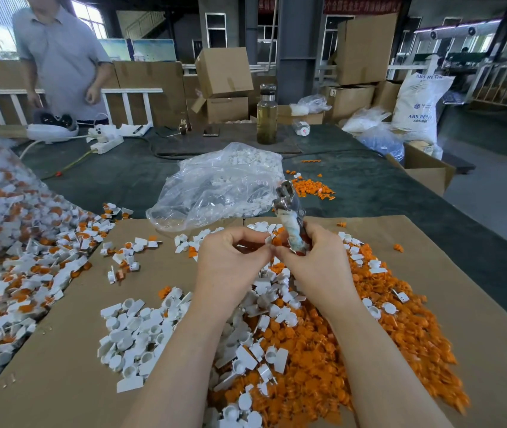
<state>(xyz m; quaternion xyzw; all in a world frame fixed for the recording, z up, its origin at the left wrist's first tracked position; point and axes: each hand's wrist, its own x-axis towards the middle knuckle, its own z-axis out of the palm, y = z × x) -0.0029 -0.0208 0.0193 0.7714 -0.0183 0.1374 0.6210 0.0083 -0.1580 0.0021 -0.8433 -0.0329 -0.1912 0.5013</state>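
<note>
— Centre of the frame: the left hand is seen clenched, with a small white part pinched at its fingertips.

— Just right of it, a metal tool is gripped upright by the right hand, above the heaped white and orange pieces on the cardboard.

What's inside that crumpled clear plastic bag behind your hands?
Small white plastic pieces lie inside the crumpled clear plastic bag, heaped mostly towards its far end. Folds and glare in the plastic hide whatever lies deeper in the bag.
</note>
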